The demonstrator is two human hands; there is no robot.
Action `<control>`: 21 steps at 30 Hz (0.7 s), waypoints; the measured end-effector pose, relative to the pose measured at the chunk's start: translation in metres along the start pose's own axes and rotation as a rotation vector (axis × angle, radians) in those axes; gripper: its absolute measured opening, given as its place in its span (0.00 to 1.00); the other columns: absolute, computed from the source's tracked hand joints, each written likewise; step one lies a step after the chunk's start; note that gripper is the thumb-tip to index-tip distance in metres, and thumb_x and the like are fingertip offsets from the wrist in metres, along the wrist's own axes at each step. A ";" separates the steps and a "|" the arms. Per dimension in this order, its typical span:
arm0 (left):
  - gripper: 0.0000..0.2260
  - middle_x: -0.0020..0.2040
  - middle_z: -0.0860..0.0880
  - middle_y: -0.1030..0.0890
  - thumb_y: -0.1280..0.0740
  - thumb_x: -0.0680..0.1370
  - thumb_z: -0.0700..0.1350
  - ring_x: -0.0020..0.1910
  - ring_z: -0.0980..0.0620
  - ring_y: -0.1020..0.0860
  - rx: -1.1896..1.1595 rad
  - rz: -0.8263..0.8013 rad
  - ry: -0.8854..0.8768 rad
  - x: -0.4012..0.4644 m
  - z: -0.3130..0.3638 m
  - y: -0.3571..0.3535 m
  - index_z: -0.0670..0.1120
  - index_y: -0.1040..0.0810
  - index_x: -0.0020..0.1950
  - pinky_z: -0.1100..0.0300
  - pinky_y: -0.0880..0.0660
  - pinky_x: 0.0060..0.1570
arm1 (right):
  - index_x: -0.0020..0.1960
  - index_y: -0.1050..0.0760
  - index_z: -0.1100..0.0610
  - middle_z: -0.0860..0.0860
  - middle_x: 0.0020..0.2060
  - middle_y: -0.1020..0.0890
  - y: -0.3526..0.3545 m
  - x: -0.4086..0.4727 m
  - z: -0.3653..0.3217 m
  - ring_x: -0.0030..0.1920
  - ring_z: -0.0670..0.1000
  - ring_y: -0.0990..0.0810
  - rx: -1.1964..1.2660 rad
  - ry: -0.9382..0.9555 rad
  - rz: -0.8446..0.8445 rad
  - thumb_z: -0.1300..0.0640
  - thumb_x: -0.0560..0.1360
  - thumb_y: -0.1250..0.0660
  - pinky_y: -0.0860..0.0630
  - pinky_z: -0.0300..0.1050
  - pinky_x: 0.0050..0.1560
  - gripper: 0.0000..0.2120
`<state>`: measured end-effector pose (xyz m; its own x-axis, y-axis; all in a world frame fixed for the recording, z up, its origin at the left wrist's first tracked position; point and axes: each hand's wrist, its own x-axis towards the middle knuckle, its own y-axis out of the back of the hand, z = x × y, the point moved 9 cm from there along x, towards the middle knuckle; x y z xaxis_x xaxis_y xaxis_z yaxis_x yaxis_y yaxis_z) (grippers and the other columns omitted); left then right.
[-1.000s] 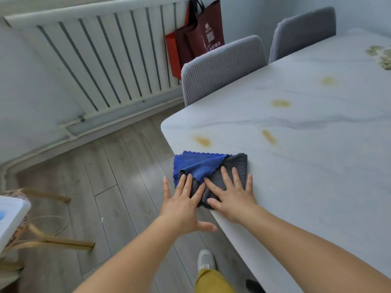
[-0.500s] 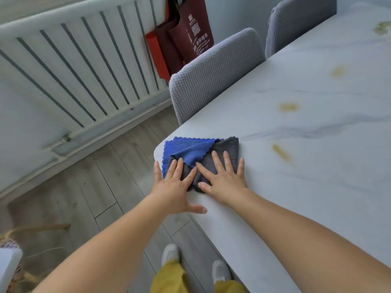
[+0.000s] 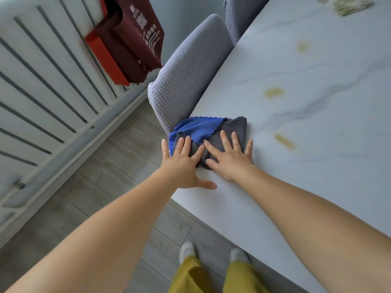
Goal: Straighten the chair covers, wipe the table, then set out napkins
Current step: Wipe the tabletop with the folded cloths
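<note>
At the table's near left edge, I have a folded cloth (image 3: 220, 132) under both hands; it is dark grey with a blue scalloped layer turned over its far left corner. My left hand (image 3: 183, 166) lies flat with fingers spread, fingertips on the cloth's left part and the thumb stretched out on the bare tabletop. My right hand (image 3: 229, 158) is flat too, fingers fanned across the grey part and pressing it down. Neither hand curls round the fabric.

The cloth sits on the white marble-look table (image 3: 317, 187), its left end right at the edge. Yellowish smears mark the top to the right of the cloth: one nearest (image 3: 285, 141), another farther back (image 3: 273, 92), a third beyond that (image 3: 302, 47).

Just past the cloth, a chair in a grey waffle-knit cover (image 3: 188, 75) is pushed up to the table's edge, with a second chair (image 3: 237, 17) behind it. On the wall to the left I see a white radiator (image 3: 53, 81), with a maroon bag (image 3: 135, 39) and a red bag (image 3: 101, 51) hanging against it. Below are grey wood-look floorboards (image 3: 95, 187).
</note>
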<state>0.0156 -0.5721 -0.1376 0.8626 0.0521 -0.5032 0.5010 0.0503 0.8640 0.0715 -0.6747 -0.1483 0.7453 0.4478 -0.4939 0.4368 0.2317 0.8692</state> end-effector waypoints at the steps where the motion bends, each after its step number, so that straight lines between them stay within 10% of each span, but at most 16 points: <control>1: 0.54 0.77 0.44 0.64 0.50 0.57 0.82 0.75 0.44 0.66 0.010 0.002 -0.018 -0.004 0.002 -0.002 0.57 0.64 0.75 0.37 0.78 0.57 | 0.71 0.67 0.33 0.49 0.75 0.68 -0.003 -0.005 -0.001 0.74 0.58 0.70 0.009 -0.013 -0.004 0.34 0.77 0.56 0.69 0.70 0.66 0.28; 12: 0.54 0.74 0.43 0.70 0.47 0.58 0.81 0.69 0.44 0.75 0.100 -0.058 -0.283 -0.077 0.031 -0.044 0.58 0.71 0.72 0.33 0.76 0.61 | 0.66 0.74 0.31 0.46 0.65 0.79 -0.057 -0.094 -0.006 0.64 0.53 0.82 0.038 0.031 -0.036 0.33 0.76 0.56 0.75 0.68 0.63 0.30; 21: 0.54 0.75 0.45 0.69 0.48 0.57 0.82 0.71 0.45 0.73 0.088 -0.031 -0.247 0.001 0.028 -0.001 0.58 0.69 0.73 0.33 0.76 0.62 | 0.70 0.66 0.31 0.48 0.74 0.69 -0.013 -0.023 0.031 0.73 0.57 0.73 0.052 -0.029 -0.006 0.33 0.76 0.53 0.71 0.69 0.65 0.29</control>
<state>0.0181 -0.6001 -0.1383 0.8323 -0.1938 -0.5194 0.5223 -0.0398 0.8518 0.0643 -0.7148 -0.1492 0.7570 0.4208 -0.4998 0.4660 0.1886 0.8645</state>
